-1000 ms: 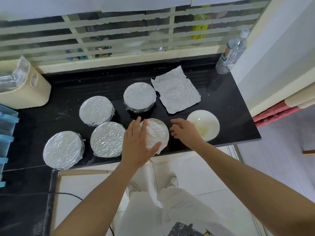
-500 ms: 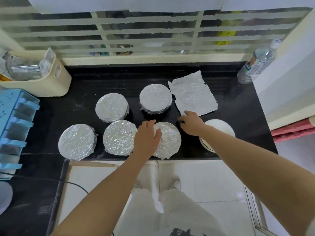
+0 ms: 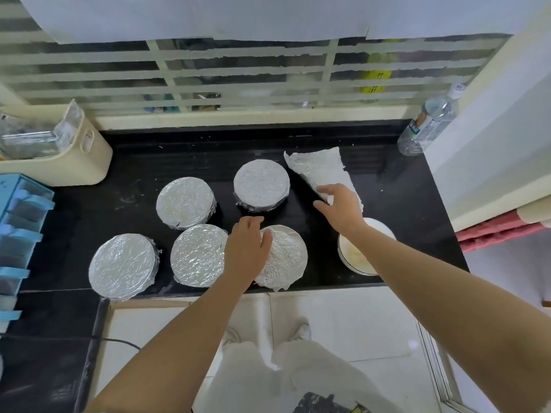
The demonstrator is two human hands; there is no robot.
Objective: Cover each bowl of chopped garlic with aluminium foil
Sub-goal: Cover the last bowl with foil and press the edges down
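While curled, right fingers (image 3: 324,190) round foil (image 3: 323,168)

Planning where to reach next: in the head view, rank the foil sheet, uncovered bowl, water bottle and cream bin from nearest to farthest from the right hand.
1. Foil sheet: held by the right hand.
2. Uncovered bowl: just behind the hand, front right.
3. Water bottle: back right corner.
4. Cream bin: far back left.
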